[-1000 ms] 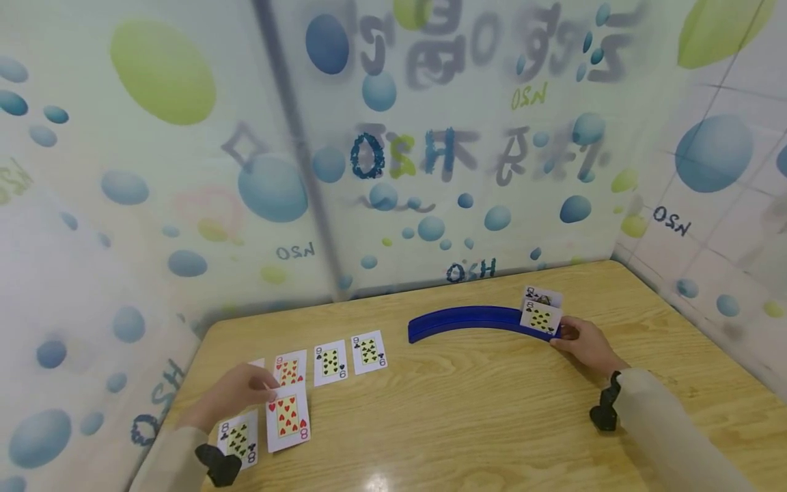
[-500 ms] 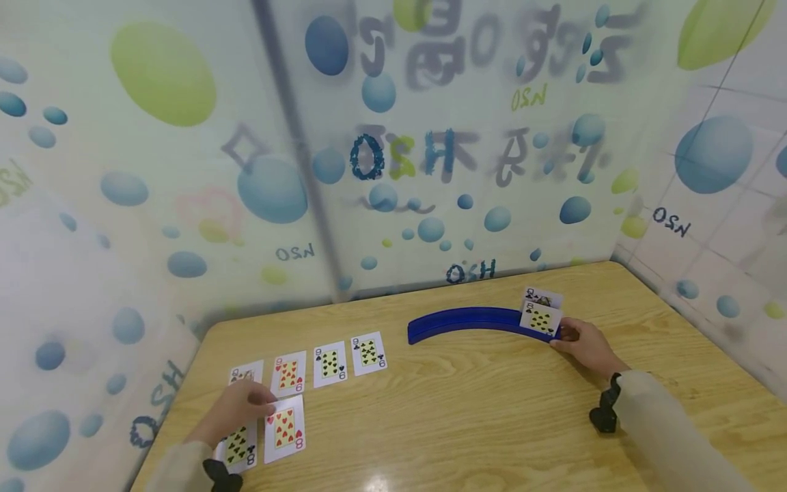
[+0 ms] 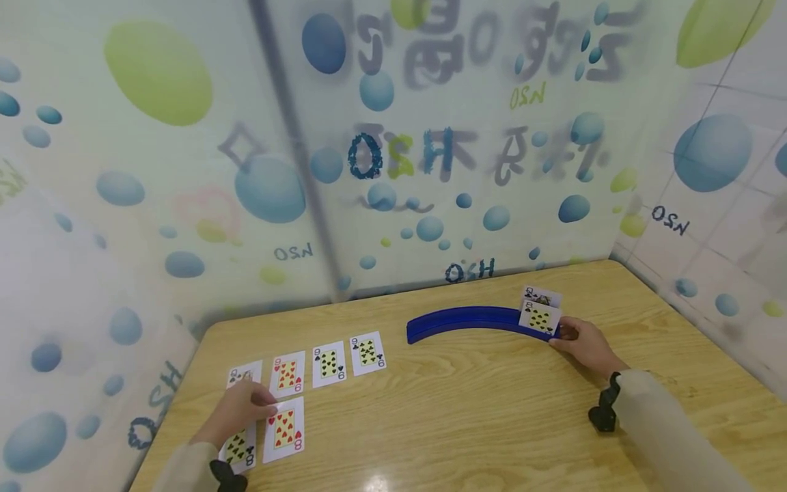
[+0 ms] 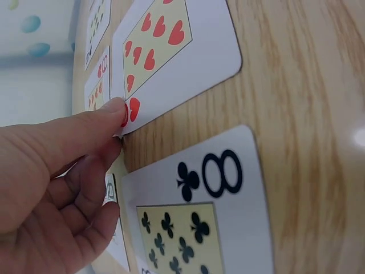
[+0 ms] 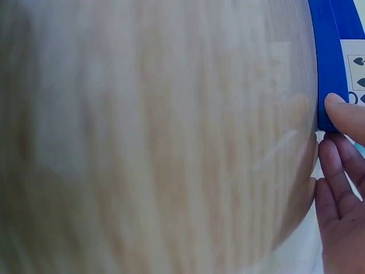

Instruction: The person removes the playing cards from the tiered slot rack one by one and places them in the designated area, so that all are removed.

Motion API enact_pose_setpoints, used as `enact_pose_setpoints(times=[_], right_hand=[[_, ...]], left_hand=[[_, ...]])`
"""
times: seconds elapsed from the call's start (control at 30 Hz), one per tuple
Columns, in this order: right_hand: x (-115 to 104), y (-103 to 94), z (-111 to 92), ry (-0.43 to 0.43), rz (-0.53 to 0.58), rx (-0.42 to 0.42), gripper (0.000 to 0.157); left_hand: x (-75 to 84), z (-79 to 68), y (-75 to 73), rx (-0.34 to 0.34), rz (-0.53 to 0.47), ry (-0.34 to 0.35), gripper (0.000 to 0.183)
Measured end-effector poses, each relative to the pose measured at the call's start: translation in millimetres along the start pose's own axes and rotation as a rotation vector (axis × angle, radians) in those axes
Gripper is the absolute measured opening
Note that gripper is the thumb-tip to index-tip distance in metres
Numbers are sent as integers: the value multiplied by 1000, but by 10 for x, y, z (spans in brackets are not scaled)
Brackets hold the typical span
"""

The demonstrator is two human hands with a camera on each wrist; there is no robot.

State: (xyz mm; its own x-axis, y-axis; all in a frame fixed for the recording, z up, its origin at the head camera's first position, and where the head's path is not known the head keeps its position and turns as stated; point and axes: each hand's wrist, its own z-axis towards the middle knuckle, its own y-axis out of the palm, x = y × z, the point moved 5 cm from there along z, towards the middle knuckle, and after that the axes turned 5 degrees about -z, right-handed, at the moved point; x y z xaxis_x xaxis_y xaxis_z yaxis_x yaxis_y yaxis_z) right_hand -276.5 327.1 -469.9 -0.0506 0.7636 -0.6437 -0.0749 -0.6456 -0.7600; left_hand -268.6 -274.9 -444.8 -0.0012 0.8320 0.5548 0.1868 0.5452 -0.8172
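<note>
My left hand (image 3: 241, 408) pinches the top left corner of the eight of hearts (image 3: 285, 429) between thumb and fingers. That card lies close over the table, just below the nine of hearts (image 3: 287, 376). In the left wrist view the thumb is on the card's corner, beside the eight of clubs (image 4: 182, 228), which the hand partly covers in the head view. On the right, my right hand (image 3: 587, 345) grips the end of a curved blue card holder (image 3: 467, 318). An eight of spades (image 3: 540, 318) stands in it, in front of a black face card (image 3: 544, 297).
A face card (image 3: 246, 373), partly behind the left hand, starts the upper row. To the right of the nine of hearts lie a nine of spades (image 3: 329, 364) and a nine of clubs (image 3: 367, 352). A patterned curtain (image 3: 381, 225) hangs behind the wooden table (image 3: 443, 424).
My left hand has brought the eight of hearts slightly down and left, off the nine of hearts it overlapped, and flattened it beside the eight of clubs. The right hand has stayed put.
</note>
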Motion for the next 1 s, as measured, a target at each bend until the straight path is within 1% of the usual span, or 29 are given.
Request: enact_pose_setpoints(times=[0.23,0.57,0.83,1.0], right_hand=[[2,6,-2,4,14,-4,49],[-4,3,3,11,17,-7,51],[10,3,19,3,9,-2,50],[-11,-7,7,-8,10,-3,49]], left_hand=[[5,-14,-6,-2,-18,-18,11],[-25,10,1,-21,-17,-48,14],[-4,-12,-20,-25,-12,-42,11],[56,-33,-54,-11,10,-26,10]])
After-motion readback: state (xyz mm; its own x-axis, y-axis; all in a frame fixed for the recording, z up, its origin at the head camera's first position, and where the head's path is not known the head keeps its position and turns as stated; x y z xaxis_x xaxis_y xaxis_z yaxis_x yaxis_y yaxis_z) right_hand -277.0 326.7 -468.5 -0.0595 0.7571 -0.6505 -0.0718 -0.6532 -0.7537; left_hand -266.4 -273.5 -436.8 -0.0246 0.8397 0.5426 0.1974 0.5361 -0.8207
